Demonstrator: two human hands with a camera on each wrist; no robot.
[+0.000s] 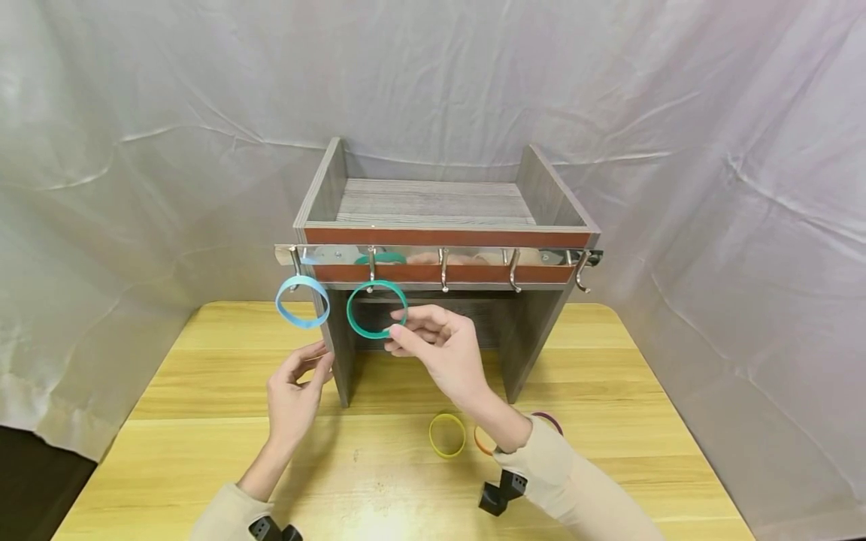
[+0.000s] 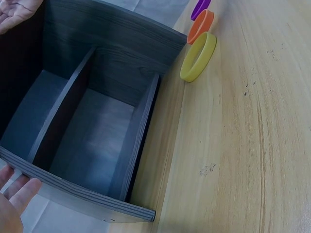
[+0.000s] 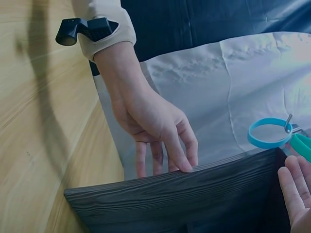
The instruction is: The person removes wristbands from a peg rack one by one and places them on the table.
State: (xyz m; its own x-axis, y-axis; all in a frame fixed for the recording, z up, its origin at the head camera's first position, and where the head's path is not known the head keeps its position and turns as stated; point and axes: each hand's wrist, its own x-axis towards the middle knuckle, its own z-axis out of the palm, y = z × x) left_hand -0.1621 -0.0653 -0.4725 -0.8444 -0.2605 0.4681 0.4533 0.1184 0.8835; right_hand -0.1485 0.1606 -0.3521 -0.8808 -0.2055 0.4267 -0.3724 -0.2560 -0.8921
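Observation:
In the head view, my right hand (image 1: pixel 443 353) pinches a green silicone wristband (image 1: pixel 356 325) between thumb and fingers at its lower right. The wristband's upper part overlaps the tip of the second hook (image 1: pixel 371 263) from the left; I cannot tell if the hook passes through it. A light blue wristband (image 1: pixel 302 323) hangs from the leftmost hook (image 1: pixel 295 259). My left hand (image 1: pixel 294 394) rests on the grey shelf's left side panel (image 1: pixel 341 368). In the right wrist view its thumb touches the panel's edge (image 3: pixel 131 184), and the other fingers lie along the outer side.
A metal hook rail (image 1: pixel 473 255) runs across the shelf front, with further hooks to the right. On the wooden table lie a yellow wristband (image 1: pixel 447 455), an orange wristband (image 1: pixel 482 445) and a purple wristband (image 1: pixel 551 421), the latter two partly behind my right arm. Grey cloth (image 1: pixel 433 83) surrounds the table.

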